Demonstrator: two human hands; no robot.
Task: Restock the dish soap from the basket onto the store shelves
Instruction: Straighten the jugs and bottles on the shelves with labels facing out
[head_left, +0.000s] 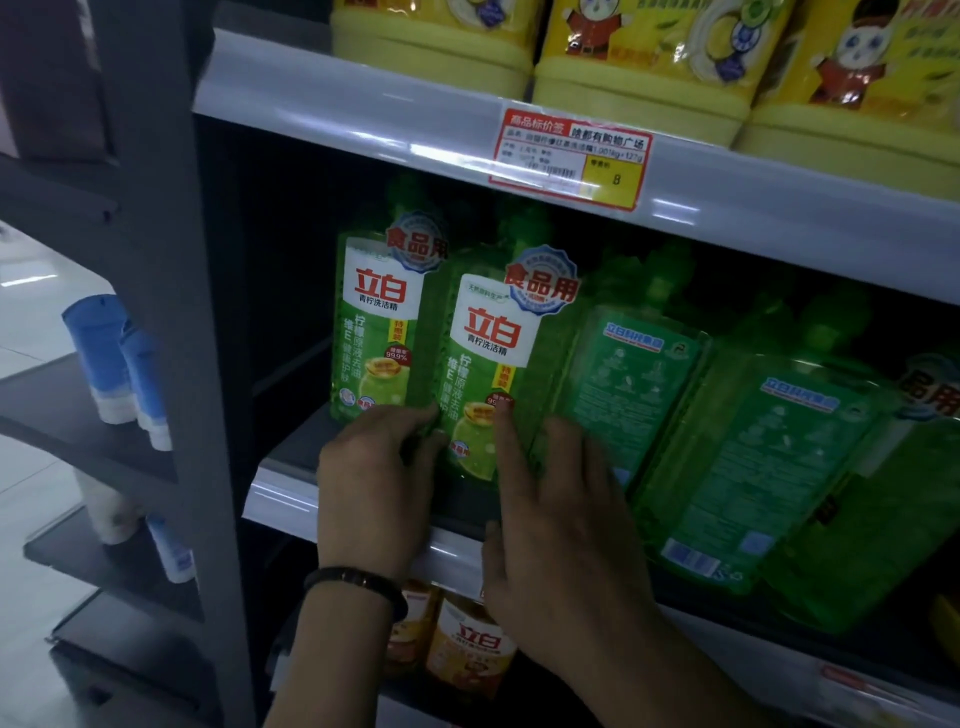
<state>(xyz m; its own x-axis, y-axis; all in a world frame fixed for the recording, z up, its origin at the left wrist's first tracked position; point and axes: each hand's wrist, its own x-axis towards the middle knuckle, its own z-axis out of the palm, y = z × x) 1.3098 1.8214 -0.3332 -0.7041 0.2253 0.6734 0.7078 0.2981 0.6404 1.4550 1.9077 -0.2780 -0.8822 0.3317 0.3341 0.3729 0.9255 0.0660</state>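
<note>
Presently I am noting the left hand (374, 483) pinching, and the right hand (566, 535) pressing flat against, the front dish soap bottle (488, 353) standing near the shelf edge (291, 499), where over-pushing is risking toppling its leaning neighbours (628, 374)

Five green dish soap bottles (488, 374) line the middle shelf (291, 493): two face forward, two show back labels, and one is cut off at the right. Three yellow bottles (431, 57) stand above and two orange bottles (467, 649) below. There is one price tag (569, 156). Two hands are in view, the left hand (374, 483) and the right hand (566, 545).
</note>
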